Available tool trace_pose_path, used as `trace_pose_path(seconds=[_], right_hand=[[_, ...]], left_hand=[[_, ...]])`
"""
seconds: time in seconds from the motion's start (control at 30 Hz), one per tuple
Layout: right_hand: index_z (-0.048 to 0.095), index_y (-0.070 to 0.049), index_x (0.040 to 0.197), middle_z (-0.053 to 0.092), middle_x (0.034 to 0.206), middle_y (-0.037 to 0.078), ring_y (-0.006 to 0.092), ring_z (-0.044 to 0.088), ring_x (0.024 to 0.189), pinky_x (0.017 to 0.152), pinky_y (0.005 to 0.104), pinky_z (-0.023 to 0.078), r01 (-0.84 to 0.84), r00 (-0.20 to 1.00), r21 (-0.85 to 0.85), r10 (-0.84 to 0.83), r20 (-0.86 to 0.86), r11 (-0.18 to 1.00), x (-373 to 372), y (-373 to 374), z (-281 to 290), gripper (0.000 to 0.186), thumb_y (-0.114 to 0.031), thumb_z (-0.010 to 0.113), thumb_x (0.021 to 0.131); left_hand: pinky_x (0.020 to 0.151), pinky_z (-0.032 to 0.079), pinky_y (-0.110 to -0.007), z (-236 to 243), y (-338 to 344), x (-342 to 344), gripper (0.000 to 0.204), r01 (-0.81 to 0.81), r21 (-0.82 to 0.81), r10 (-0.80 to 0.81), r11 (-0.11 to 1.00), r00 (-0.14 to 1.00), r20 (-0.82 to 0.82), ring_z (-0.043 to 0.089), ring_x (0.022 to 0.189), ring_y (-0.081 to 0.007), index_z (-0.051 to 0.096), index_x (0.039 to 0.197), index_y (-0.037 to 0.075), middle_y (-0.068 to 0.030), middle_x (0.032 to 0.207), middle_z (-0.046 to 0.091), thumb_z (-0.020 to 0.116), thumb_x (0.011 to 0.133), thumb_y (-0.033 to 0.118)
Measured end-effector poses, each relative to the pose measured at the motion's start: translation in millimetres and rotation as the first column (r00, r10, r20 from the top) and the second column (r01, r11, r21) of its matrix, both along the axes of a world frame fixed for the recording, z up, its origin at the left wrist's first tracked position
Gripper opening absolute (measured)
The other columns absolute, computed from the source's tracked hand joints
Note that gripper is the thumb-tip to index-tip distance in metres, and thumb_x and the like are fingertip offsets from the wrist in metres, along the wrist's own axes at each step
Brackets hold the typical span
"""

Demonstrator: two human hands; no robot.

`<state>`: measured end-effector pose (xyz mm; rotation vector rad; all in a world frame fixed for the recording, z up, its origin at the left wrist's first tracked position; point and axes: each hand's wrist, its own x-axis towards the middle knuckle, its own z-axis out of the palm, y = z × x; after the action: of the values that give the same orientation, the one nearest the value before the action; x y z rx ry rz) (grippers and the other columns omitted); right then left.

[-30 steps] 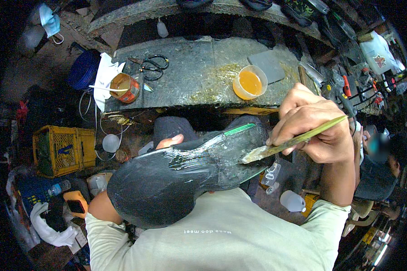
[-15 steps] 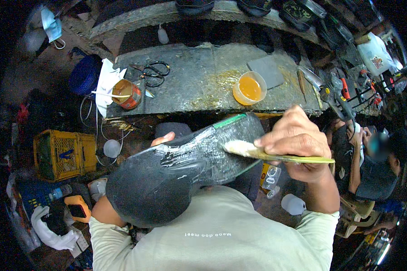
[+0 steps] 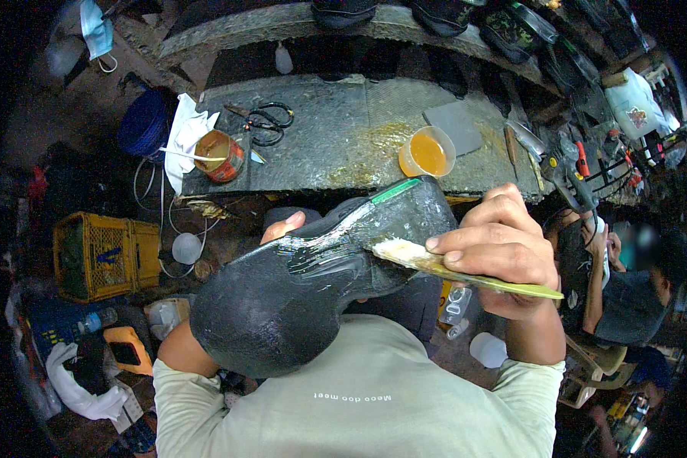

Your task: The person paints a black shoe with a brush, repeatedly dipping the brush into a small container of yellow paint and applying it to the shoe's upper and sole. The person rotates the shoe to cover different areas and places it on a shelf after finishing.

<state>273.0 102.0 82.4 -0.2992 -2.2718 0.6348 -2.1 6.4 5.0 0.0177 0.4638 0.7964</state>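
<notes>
A black shoe [image 3: 263,305] lies sole up across my lap, its heel toward the bench and a green strip along the heel's edge. My left hand [image 3: 284,227] grips it from beneath; only some fingers show past the shoe's far edge, the rest hidden under it. Wet, glossy streaks cover the waist of the sole. In my right hand [image 3: 504,248], fingers closed, is a flat brush [image 3: 477,281] with a yellow-green handle. Its whitish bristles touch the sole between waist and heel.
On the bench [image 3: 320,137] stand a clear cup of amber liquid [image 3: 426,153], a rusty can [image 3: 220,156] with a stick, and black-handled scissors [image 3: 267,122]. A yellow crate [image 3: 91,256] sits at left. Another person [image 3: 626,298] sits at right, near hand tools [image 3: 569,175].
The shoe has shifted slightly right and turned a little in my left hand. The brush tip has slid a little toward the waist, its handle end tilting nearer to me.
</notes>
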Motion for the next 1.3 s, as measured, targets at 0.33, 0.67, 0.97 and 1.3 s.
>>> trace_pose_path(seconds=[0.33, 0.67, 0.97, 1.3], right_hand=[[0.071, -0.011, 0.090, 0.079, 0.090, 0.005, 0.0185, 0.064, 0.077, 0.073, 0.0386, 0.042, -0.028, 1.000, -0.071, 0.028, -0.005, 0.997, 0.4, 1.3, 0.8, 0.019, -0.030, 0.072, 0.091], [0.070, -0.002, 0.117, 0.073, 0.107, 0.010, 0.0167, 0.067, 0.092, 0.083, 0.0306, 0.054, 0.549, 0.816, -0.210, -0.573, -0.070, 0.809, 40.9, 40.5, -38.2, 0.026, 0.001, 0.070, 0.091], [0.070, 0.000, 0.110, 0.074, 0.096, 0.010, 0.0170, 0.070, 0.091, 0.079, 0.0311, 0.054, 0.683, 0.574, 0.201, -0.687, 0.446, 0.702, 19.1, 92.7, -124.5, 0.015, -0.008, 0.066, 0.098], [0.066, 0.000, 0.116, 0.072, 0.099, 0.007, 0.0107, 0.067, 0.089, 0.080, 0.0259, 0.051, 0.506, 0.789, -0.590, -0.614, 0.024, 0.629, 31.2, 76.9, -125.8, 0.022, -0.016, 0.066, 0.101]], left_hand=[[0.072, 0.062, -0.054, 4.2, 0.2, -3.1, 0.087, -0.044, -0.001, 0.044, 0.999, 0.998, 0.043, 0.069, 0.100, -0.0446, 0.035, 0.154, 0.005, -0.0317, 0.138, 0.054, 0.035, 0.098, 0.072], [0.069, 0.062, -0.057, 4.1, -4.6, -14.6, 0.091, -0.218, -0.025, 0.216, 0.976, 0.938, 0.272, 0.067, 0.101, -0.0486, 0.032, 0.155, 0.005, -0.0351, 0.139, 0.051, 0.033, 0.097, 0.075], [0.076, 0.061, -0.059, -17.7, -9.0, -16.7, 0.094, -0.465, 0.235, 0.485, 0.853, 0.874, -0.029, 0.069, 0.095, -0.0493, 0.028, 0.154, -0.005, -0.0327, 0.148, 0.045, 0.031, 0.098, 0.070], [0.089, 0.056, -0.062, -53.5, 8.0, -18.3, 0.088, -0.511, 0.312, 0.561, 0.801, 0.822, -0.093, 0.063, 0.112, -0.0503, 0.033, 0.156, 0.006, -0.0293, 0.147, 0.048, 0.043, 0.096, 0.069]])
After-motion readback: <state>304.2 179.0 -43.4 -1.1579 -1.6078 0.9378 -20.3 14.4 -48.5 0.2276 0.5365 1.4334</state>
